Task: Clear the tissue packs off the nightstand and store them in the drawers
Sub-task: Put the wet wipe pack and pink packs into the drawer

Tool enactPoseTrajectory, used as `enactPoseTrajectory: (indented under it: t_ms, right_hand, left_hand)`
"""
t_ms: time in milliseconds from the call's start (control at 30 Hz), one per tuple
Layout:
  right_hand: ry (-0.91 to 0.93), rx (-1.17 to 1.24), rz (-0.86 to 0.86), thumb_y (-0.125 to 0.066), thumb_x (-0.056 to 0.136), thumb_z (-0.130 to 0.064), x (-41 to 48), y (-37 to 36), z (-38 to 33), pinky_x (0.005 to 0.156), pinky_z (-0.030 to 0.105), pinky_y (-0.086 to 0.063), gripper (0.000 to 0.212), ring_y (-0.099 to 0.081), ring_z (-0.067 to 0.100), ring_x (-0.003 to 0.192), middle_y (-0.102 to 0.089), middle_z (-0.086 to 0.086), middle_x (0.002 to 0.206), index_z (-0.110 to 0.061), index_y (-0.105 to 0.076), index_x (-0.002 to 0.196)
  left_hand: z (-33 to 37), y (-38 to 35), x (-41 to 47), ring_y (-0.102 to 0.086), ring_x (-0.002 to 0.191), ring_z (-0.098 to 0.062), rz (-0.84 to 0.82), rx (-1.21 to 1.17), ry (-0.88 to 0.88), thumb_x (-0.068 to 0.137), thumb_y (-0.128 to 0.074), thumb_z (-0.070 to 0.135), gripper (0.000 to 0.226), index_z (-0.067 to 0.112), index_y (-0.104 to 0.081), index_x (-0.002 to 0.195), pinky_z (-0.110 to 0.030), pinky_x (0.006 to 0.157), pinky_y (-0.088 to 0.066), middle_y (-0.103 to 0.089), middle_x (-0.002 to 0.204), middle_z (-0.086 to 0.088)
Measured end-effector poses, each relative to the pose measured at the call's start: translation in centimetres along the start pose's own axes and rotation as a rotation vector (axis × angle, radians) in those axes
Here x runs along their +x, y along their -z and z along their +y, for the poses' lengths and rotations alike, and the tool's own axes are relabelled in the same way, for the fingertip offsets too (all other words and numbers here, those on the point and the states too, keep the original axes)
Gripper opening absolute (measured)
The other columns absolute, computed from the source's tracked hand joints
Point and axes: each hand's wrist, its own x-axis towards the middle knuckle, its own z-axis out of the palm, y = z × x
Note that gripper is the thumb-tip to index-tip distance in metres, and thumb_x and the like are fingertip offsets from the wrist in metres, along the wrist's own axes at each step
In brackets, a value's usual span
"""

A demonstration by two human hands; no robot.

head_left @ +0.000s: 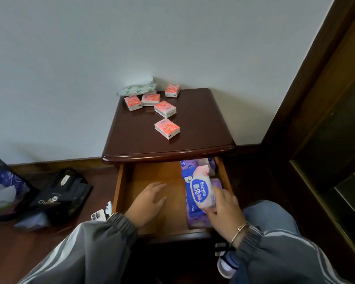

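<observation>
The dark wooden nightstand (199,124) stands against the wall with its top drawer (150,177) pulled out. Several small pink tissue packs (167,128) lie on the top's back left, beside a white and green pack (135,90) at the wall. My right hand (223,208) grips a pink and blue wipes pack (201,189) over the drawer's right side, above purple packs (199,218) and a blue pack lying there. My left hand (150,201) rests with relaxed fingers on the drawer's bare left floor.
A mesh waste bin (2,189) and a black bag (64,195) sit on the wooden floor at left, with a phone (99,214) by my left sleeve. A dark wooden door frame (316,99) rises at right. My knee and shoe are at lower right.
</observation>
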Motion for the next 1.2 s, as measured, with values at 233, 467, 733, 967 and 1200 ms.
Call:
enactPoseTrajectory:
  t_ms: [233,467,733,967,1200]
  right_hand:
    - [0.227,-0.264,0.174,-0.058,0.084,-0.041,2.1,3.3,-0.7,0.106,0.036,-0.032,0.057,-0.019,0.024,0.142,-0.024,0.004,0.154,-0.022,-0.043,0.136]
    - [0.462,-0.243,0.288,-0.052,0.083,-0.056,13.1,5.9,-7.9,0.109,0.049,-0.026,0.063,-0.02,0.029,0.142,-0.031,0.003,0.152,-0.024,-0.042,0.137]
    - [0.407,-0.371,-0.022,-0.037,0.086,-0.064,23.7,0.2,-13.6,0.11,0.062,-0.012,0.068,-0.009,0.03,0.144,-0.008,-0.005,0.158,-0.036,-0.02,0.145]
    - [0.392,-0.353,0.107,-0.036,0.093,-0.05,27.2,1.9,-7.7,0.108,0.044,-0.034,0.055,-0.027,0.023,0.14,-0.021,-0.002,0.156,-0.034,-0.024,0.145]
    - [0.468,-0.269,0.204,-0.047,0.091,-0.038,26.9,1.9,-6.7,0.102,0.036,-0.04,0.052,-0.043,0.02,0.13,-0.034,0.002,0.15,-0.026,-0.039,0.14]
  left_hand:
    - [-1.3,4.5,-0.8,-0.042,0.131,-0.008,0.235,0.085,-0.178,0.096,-0.053,0.025,0.046,0.026,-0.044,0.141,-0.022,0.109,-0.031,-0.044,0.144,0.007]
    - [-2.8,11.3,6.1,-0.038,0.136,-0.023,0.502,0.369,-0.159,0.096,-0.051,0.027,0.052,0.019,-0.038,0.145,-0.041,0.111,-0.031,-0.041,0.148,-0.004]
    - [-5.8,16.8,15.6,-0.031,0.137,-0.027,0.546,0.547,-0.037,0.09,-0.054,0.026,0.063,0.016,-0.032,0.147,-0.044,0.107,-0.028,-0.035,0.15,-0.007]
    - [-7.2,19.1,24.2,-0.03,0.138,-0.027,0.615,0.505,0.02,0.09,-0.051,0.02,0.06,0.014,-0.031,0.146,-0.043,0.106,-0.029,-0.033,0.151,-0.007]
    - [-7.2,20.7,31.1,-0.018,0.145,-0.03,0.537,0.424,0.072,0.089,-0.055,0.021,0.069,0.019,-0.023,0.151,-0.049,0.113,-0.022,-0.021,0.159,-0.006]
